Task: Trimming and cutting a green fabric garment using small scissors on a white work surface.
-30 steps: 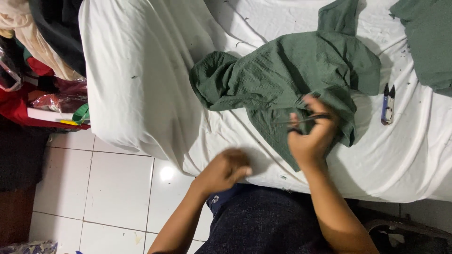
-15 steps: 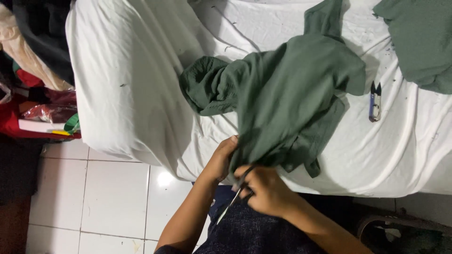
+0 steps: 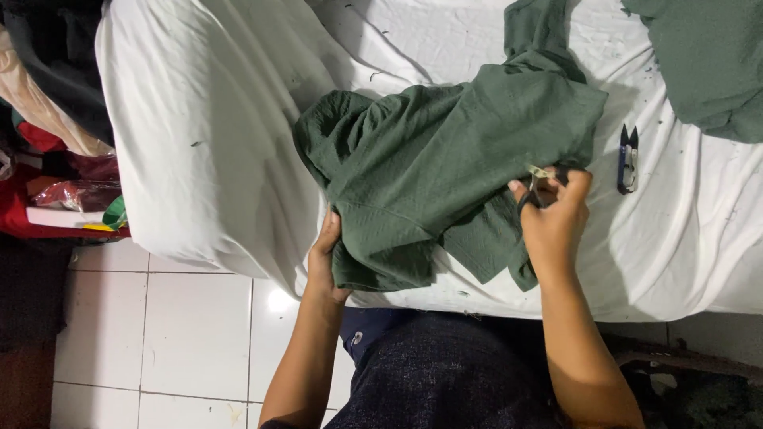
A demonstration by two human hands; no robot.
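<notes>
A crumpled dark green garment (image 3: pixel 445 167) lies on the white sheet (image 3: pixel 207 135) of a bed. My left hand (image 3: pixel 324 253) grips its lower left edge, near the bed's front edge. My right hand (image 3: pixel 550 213) pinches the cloth at its right side, with a small pale tag (image 3: pixel 539 172) and a dark tool's loops between the fingers. Just right of that hand, a pair of small black thread snips (image 3: pixel 628 159) lies on the sheet.
Another green cloth piece (image 3: pixel 707 63) lies at the top right of the bed. A pile of clothes and a red bag (image 3: pixel 48 191) sit on the left. White floor tiles (image 3: pixel 159 334) lie below the bed edge. Small thread bits dot the sheet.
My right hand has moved from the bed's front edge up and right to the garment's right side. My left hand has slid left along the lower hem. The garment has been spread wider.
</notes>
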